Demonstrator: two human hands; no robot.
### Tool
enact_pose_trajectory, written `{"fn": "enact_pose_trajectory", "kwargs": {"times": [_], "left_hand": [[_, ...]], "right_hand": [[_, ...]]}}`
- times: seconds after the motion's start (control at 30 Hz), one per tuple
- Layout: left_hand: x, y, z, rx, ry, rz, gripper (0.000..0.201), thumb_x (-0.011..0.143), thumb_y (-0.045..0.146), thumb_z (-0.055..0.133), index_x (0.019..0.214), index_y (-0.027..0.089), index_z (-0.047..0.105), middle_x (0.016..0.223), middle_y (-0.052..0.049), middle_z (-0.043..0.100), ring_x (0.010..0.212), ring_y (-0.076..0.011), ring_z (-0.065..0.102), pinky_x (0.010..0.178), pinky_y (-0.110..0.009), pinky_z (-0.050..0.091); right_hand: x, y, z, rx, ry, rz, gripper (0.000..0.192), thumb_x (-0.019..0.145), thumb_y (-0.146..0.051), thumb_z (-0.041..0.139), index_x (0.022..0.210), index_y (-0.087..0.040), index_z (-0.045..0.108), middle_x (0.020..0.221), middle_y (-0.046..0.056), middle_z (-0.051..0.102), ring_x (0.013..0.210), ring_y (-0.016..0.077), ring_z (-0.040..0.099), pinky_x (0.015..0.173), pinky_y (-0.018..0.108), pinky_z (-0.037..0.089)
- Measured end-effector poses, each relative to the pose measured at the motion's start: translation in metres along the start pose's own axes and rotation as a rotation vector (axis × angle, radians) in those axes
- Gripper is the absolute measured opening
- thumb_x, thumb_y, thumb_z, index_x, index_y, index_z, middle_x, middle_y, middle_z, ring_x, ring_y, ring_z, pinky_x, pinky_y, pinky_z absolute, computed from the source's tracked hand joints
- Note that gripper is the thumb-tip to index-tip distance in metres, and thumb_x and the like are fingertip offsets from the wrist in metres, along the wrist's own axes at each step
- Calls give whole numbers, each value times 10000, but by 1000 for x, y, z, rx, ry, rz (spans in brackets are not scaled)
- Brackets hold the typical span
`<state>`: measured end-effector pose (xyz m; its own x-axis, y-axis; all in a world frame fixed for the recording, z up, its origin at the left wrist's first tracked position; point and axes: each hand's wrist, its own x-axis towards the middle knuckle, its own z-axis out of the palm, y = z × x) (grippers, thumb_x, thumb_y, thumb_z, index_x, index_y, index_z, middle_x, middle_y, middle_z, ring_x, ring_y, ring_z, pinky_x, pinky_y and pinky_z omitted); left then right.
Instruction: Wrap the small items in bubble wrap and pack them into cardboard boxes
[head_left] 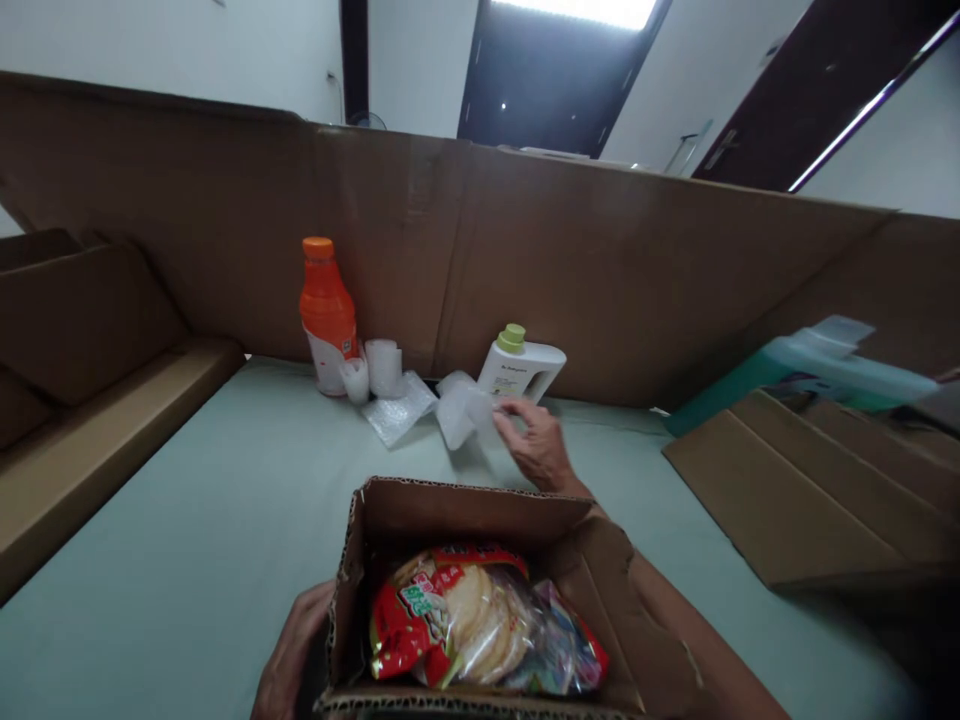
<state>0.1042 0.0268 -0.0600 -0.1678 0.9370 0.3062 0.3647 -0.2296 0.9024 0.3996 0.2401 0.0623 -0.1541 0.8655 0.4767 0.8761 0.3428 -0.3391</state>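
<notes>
An open cardboard box (480, 510) stands tilted in front of me, with red and clear plastic snack bags (480, 620) inside. My left hand (296, 645) grips the box's left side; its fingertips are partly hidden behind the wall. Beyond the box, my right hand (536, 445) reaches past its far right corner. Thumb and forefinger pinch the edge of a thin white translucent packing sheet (461, 412). Just behind that hand leans a white jug with a green cap (521, 368). Bubble wrap (401, 408) lies left of the packing sheet.
An orange bottle (328, 310) and white wrapping rolls (385, 368) stand at the back left. Cardboard panels (570, 260) wall off the pale green table (217, 500). To the right are a jug of green liquid (757, 375) and another cardboard box (795, 490); more cardboard (82, 330) lies left.
</notes>
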Motion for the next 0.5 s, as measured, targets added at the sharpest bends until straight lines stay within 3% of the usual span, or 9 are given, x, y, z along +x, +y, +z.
{"fn": "enact_pose_trajectory", "kwargs": {"times": [0.1,0.17,0.23,0.27,0.33,0.43,0.5], "left_hand": [[2,2,-7,-1,-42,89,491,873,466,603,1336,305,592,1311,-91,644,1191,-366,624,972,-519,570],[4,-3,-14,29,-98,131,494,865,414,631,1333,266,580,1310,-106,639,1181,-355,627,957,-501,574],[7,-9,-21,92,-119,184,494,848,407,653,1302,220,599,1291,-128,648,1174,-360,626,961,-501,565],[8,-12,-23,124,-111,206,492,841,418,658,1281,202,611,1284,-135,652,1174,-365,623,973,-507,554],[8,-17,-26,168,-85,230,474,834,441,657,1232,184,631,1269,-140,655,1178,-371,615,1007,-520,525],[6,-22,-27,189,-58,200,465,824,465,659,1196,188,633,1193,-126,665,1160,-364,612,1047,-529,487],[3,-26,-29,186,-41,133,489,810,490,667,1199,196,624,1134,-111,662,1141,-356,609,1073,-529,459]], "right_hand": [[-40,9,-61,76,220,74,166,929,-299,542,964,-205,675,914,43,745,848,206,686,780,312,512],[-77,15,-95,55,397,85,125,902,-274,574,929,-220,684,909,39,743,867,213,693,817,333,522],[-121,22,-119,-38,475,40,120,893,-217,568,915,-229,686,962,52,745,932,225,693,887,375,515],[-145,26,-127,-90,448,6,134,890,-190,561,909,-232,687,976,55,747,951,230,692,903,390,510],[-194,34,-135,-195,276,-34,176,883,-147,542,899,-237,693,960,54,759,953,238,696,885,405,507],[-262,44,-140,-307,-56,16,275,840,-92,495,902,-242,716,941,55,771,957,251,703,852,422,506],[-291,46,-146,-316,-200,73,331,790,-90,498,960,-245,736,1031,71,770,1026,271,692,882,453,510]]}}
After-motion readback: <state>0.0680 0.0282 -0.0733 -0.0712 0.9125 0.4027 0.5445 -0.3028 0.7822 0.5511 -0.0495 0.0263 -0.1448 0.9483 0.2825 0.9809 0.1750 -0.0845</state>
